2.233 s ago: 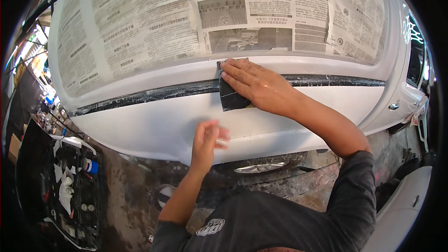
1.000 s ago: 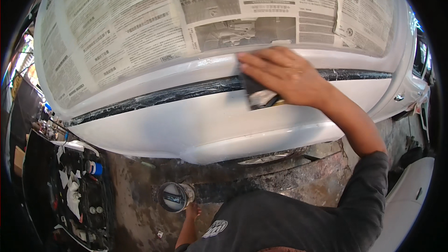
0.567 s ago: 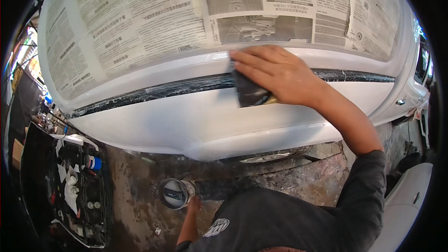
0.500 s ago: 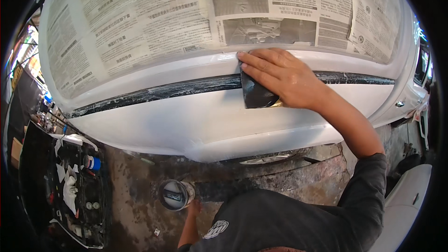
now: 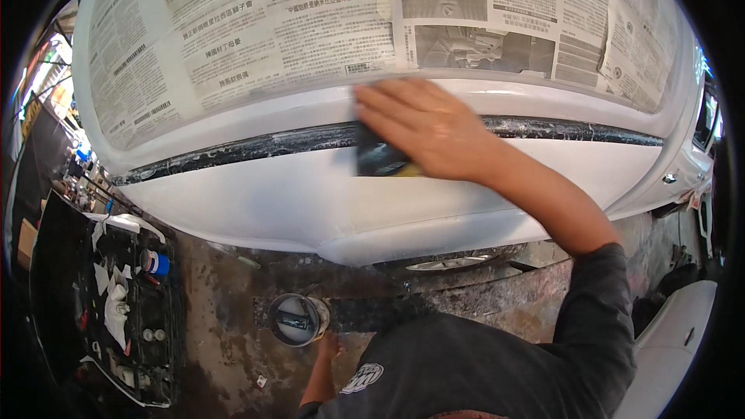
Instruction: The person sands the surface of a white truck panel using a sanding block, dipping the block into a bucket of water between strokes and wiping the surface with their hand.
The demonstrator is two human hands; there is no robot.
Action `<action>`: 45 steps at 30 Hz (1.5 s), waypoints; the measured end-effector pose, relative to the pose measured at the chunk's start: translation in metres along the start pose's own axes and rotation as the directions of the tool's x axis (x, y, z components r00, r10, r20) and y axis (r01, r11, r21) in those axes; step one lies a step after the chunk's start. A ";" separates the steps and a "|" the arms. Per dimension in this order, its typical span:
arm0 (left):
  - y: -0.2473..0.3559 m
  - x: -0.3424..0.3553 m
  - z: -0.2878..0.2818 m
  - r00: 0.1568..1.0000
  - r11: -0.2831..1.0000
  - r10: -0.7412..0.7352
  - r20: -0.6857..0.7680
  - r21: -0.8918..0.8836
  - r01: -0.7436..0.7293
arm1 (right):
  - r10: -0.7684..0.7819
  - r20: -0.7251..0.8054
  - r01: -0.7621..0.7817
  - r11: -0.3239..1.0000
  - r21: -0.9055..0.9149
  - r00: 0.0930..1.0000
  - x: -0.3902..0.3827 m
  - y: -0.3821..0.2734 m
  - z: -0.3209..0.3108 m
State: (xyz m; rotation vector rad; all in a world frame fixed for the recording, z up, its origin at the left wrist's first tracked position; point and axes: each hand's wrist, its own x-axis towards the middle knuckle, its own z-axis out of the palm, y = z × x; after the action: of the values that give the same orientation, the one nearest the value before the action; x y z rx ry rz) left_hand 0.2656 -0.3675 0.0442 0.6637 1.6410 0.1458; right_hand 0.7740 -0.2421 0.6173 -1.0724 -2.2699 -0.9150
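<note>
My right hand (image 5: 423, 128) presses a black sheet of sandpaper (image 5: 376, 154) against the white car body panel (image 5: 256, 202). Its fingers lie along the sheet, and a yellowish edge peeks out under the palm. Sheet and hand straddle the dark, white-smeared strip (image 5: 287, 141) running along the panel. Low in the picture, my left hand (image 5: 329, 344) is closed at the side of a bucket (image 5: 322, 316); its exact grip is partly hidden. Cloudy whitish liquid and a dark flat piece (image 5: 293, 320) are inside the bucket.
Newspaper (image 5: 310, 23) masks the car's glass above the strip. At the left lies a black car part (image 5: 58, 287) bearing a blue-labelled can (image 5: 155, 262) and a crumpled white cloth (image 5: 116, 314). A white car door (image 5: 679, 334) stands at the lower right. The concrete floor (image 5: 225, 326) is stained.
My right hand has slid left along the strip with the sandpaper and is blurred by motion. The view has shifted slightly, while my left hand stays at the bucket.
</note>
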 end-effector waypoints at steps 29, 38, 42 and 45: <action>0.016 -0.010 0.036 0.959 0.923 0.268 0.095 0.259 -0.284 | 0.198 0.248 -0.166 0.976 -0.144 0.948 -0.170 0.082 -0.133; -0.013 -0.030 0.078 0.931 0.886 0.336 0.142 0.289 -0.363 | 0.023 0.077 -0.021 0.999 -0.032 0.997 -0.118 0.060 -0.070; -0.012 -0.041 0.083 0.921 0.880 0.364 0.135 0.273 -0.388 | 0.067 0.161 -0.042 0.987 -0.153 0.985 -0.169 0.089 -0.110; -0.029 -0.042 0.067 0.859 0.744 0.458 0.228 0.431 -0.511 | 0.126 0.212 -0.087 0.979 -0.185 0.969 -0.203 0.102 -0.134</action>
State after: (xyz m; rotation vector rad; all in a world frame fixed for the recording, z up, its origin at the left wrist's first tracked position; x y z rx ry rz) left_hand 0.3208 -0.4308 0.0545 1.4634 1.3669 0.0742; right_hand 0.9911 -0.3912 0.6140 -1.4250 -2.3136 -1.0087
